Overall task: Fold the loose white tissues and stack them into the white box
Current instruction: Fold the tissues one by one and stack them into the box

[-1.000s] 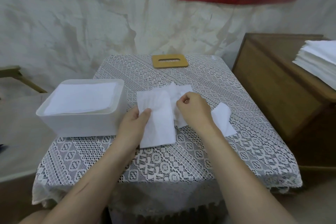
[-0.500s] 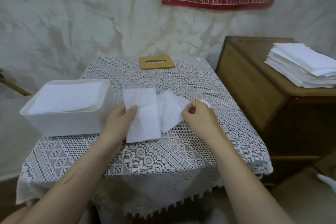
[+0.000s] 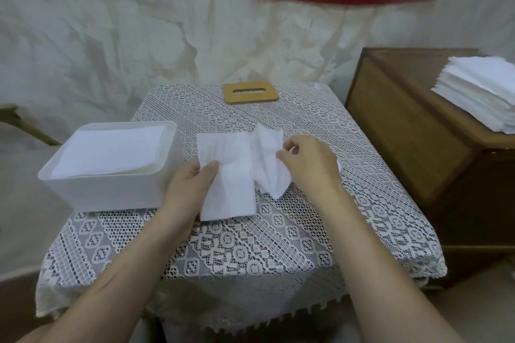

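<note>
1. Tissues, head view: a folded tissue [image 3: 227, 175] lies flat on the lace-covered worktop [image 3: 250, 245], just right of the white box [image 3: 108, 195]. A loose tissue [image 3: 267, 164], crumpled and partly raised, touches its right edge.
2. Hands, head view: the left hand [image 3: 192, 186] grips the folded tissue at its left edge, thumb on top. The right hand [image 3: 309, 164] pinches the loose tissue between thumb and fingertips. The hands are apart, one sheet each.
3. Box contents: stacked tissues [image 3: 111, 153] lie flat inside, close to the rim.
4. Other items: a wooden lid [image 3: 250, 93] lies at the far edge of the worktop. A spare pile [image 3: 479, 92] of white sheets sits on the cabinet [image 3: 404, 125] to the right.
5. Likely step: straightening the loose tissue for folding.
6. Risks:
   - Thin paper may tear if the right-hand pinch pulls against creases.
   - The folded tissue may spring open or slide on the lace if the left thumb lifts.
   - The two touching sheets may drag each other.
   - A near-full box may let new sheets sit skewed or overhang.
</note>
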A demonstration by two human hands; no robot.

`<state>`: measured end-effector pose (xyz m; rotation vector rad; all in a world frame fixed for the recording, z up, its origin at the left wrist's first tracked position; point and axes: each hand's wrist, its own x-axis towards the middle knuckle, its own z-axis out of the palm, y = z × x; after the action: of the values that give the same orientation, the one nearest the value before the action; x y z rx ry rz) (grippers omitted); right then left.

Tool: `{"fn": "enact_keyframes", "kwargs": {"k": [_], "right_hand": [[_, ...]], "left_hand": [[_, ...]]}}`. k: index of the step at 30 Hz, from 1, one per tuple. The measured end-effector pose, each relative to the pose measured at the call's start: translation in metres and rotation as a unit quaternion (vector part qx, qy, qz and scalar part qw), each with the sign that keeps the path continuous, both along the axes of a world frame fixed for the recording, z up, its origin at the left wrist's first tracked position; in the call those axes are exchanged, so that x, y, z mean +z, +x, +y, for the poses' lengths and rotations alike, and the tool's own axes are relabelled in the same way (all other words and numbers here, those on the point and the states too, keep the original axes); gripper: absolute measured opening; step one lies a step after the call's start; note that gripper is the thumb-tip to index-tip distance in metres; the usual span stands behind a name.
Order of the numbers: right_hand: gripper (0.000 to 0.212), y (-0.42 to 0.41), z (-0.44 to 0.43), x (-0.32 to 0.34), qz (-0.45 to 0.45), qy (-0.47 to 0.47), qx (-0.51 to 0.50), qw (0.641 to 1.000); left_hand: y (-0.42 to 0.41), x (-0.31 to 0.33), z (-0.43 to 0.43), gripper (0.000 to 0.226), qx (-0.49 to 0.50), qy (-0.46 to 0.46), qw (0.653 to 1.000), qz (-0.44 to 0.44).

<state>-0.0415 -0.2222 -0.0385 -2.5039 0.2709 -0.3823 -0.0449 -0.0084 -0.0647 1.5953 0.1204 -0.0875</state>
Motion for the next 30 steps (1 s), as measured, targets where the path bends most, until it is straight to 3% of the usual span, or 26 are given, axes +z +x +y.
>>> {"fn": "enact_keyframes", "kwargs": {"k": [2, 4, 9, 18, 23, 27, 30], "right_hand": [[0.011, -0.004, 0.001, 0.008, -0.095, -0.056, -0.022, 0.994], [0.013, -0.007, -0.001, 0.009, -0.125, -0.074, -0.018, 0.989], [0.018, -0.014, -0.003, -0.004, -0.001, -0.016, 0.036, 0.999], [0.031, -0.017, -0.006, -0.004, 0.030, 0.100, 0.083, 0.991], [0.027, -0.016, -0.007, -0.003, 0.031, 0.110, 0.094, 0.989], [0.014, -0.011, -0.003, -0.006, 0.033, 0.072, 0.090, 0.993], [0.020, -0.007, 0.006, -0.009, 0.023, 0.026, 0.099, 0.994]], "left_hand": [[0.000, 0.002, 0.001, 0.015, 0.006, -0.009, 1.000, 0.001], [-0.002, 0.004, 0.000, 0.015, 0.003, -0.012, 1.000, -0.003], [-0.006, 0.004, -0.002, 0.014, -0.008, -0.008, 1.000, -0.009], [-0.006, 0.005, -0.002, 0.016, -0.017, -0.007, 1.000, -0.005], [-0.005, 0.005, -0.002, 0.016, -0.017, -0.013, 1.000, -0.005], [-0.005, 0.004, -0.001, 0.016, -0.011, -0.009, 1.000, 0.001], [-0.005, 0.004, 0.000, 0.017, -0.008, -0.016, 1.000, 0.011]]}}
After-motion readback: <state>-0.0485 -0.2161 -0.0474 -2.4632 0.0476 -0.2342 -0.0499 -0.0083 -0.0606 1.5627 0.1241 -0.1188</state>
